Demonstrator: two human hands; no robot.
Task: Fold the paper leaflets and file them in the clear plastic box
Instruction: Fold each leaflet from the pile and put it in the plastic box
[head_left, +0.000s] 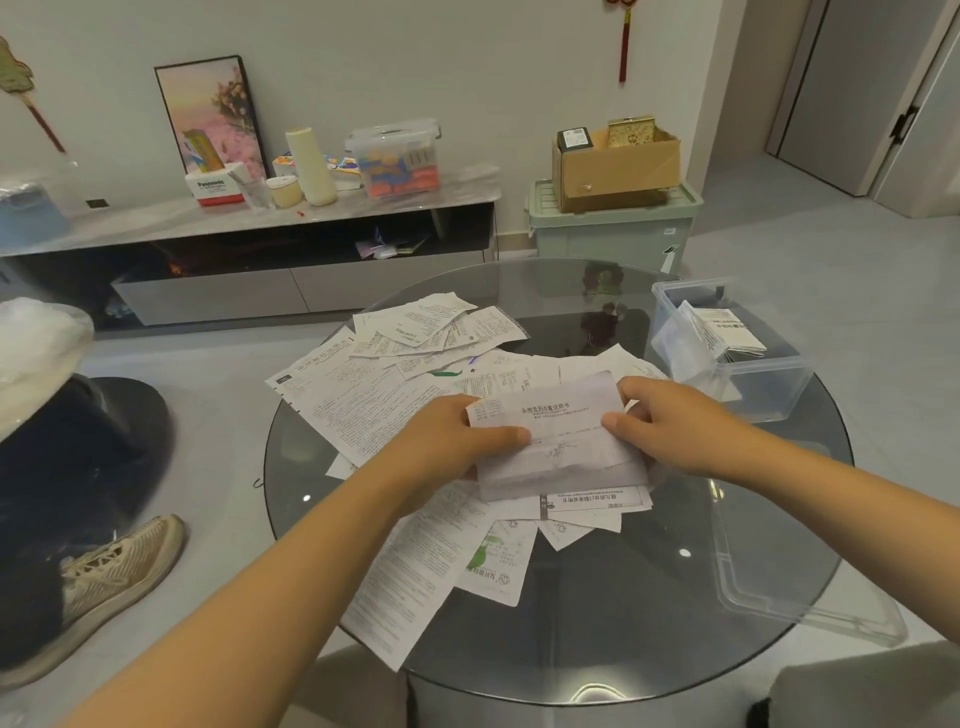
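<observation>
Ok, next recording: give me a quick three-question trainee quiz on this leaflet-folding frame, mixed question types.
1. True or false: both the left hand and the right hand grip the same leaflet.
2. Where is the clear plastic box on the glass table? A) near left B) far right C) centre
3. Fill in: the box's clear lid lies ____ the box, on the table's near right edge.

Key: 1 true; 2 B; 3 off. Folded leaflets already stand in the box, and a pile of loose leaflets covers the table's left.

Left hand (457, 436) and right hand (670, 423) pinching, forearms outstretched
</observation>
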